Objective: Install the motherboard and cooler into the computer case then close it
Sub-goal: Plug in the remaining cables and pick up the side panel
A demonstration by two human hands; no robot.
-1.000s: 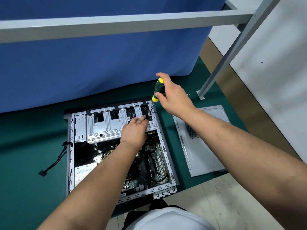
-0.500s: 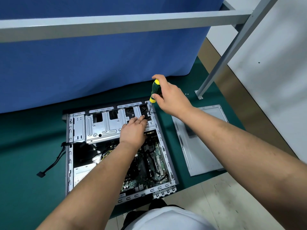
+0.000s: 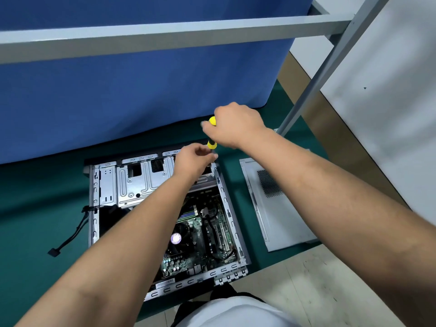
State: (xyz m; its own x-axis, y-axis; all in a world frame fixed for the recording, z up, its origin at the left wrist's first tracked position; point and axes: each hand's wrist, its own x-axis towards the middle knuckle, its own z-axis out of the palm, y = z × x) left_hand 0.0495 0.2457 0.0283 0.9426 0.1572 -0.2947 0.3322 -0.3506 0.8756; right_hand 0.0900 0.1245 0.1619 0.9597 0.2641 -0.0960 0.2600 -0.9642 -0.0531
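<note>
Surface: I see a green mat (image 3: 35, 208) over the floor.
On it, centre: I've got the open computer case (image 3: 224, 197), lying flat.
On it, right: side panel (image 3: 278, 208), flat, just beside the case.
On it, left: black cable (image 3: 70, 237).

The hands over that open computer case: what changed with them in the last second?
The left hand lifted off the silver drive bracket and rose to pinch at the shaft just under the yellow-and-green screwdriver handle. The right hand kept hold of that handle, closing more over its top. The grey open computer case, green motherboard and loose grey side panel lie unchanged.
</note>
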